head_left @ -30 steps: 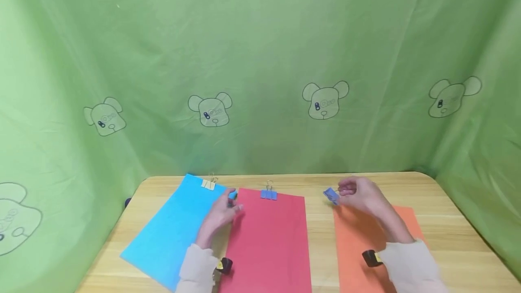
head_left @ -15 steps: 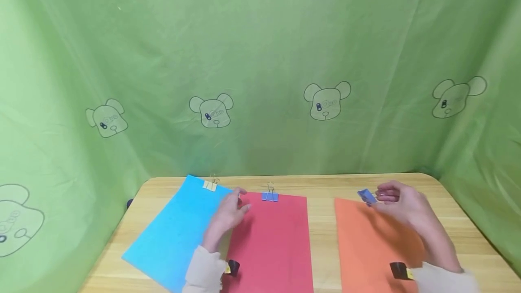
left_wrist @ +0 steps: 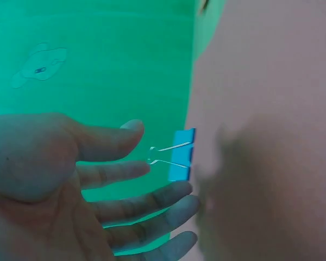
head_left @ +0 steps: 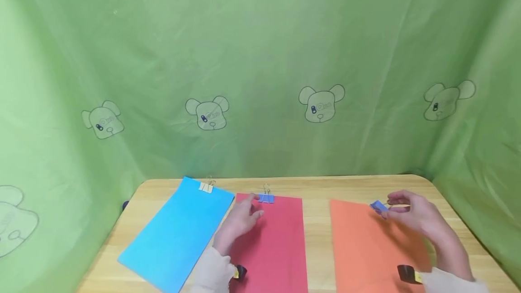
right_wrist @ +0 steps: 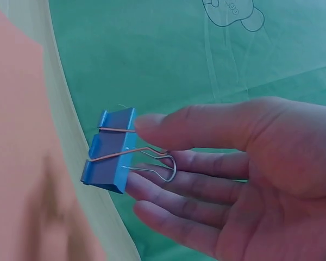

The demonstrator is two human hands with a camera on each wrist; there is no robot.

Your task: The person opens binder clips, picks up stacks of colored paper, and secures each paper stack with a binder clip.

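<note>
My right hand point(head_left: 421, 216) pinches a blue binder clip point(head_left: 379, 207) over the top edge of the orange sheet point(head_left: 358, 248). In the right wrist view, the thumb touches this binder clip point(right_wrist: 110, 152) near its wire handles, with the fingers behind. Over the upper left of the red sheet point(head_left: 277, 238) is my left hand point(head_left: 240, 220), its fingers spread and holding nothing. Its fingertips are close to another blue binder clip point(head_left: 266, 198), fixed on the red sheet's top edge. The left wrist view has that clip point(left_wrist: 179, 157) just beyond the fingertips; whether they touch is unclear.
A blue sheet point(head_left: 179, 234) lies slanted at the left, with a pale yellow binder clip point(head_left: 206, 187) on its top edge. The wooden table point(head_left: 317, 238) ends at a green curtain point(head_left: 260, 148) behind and on both sides.
My right hand has carried its binder clip rightward, from the orange sheet's left corner to nearer the middle of its top edge. My left hand has moved right, towards the red sheet's clip.
</note>
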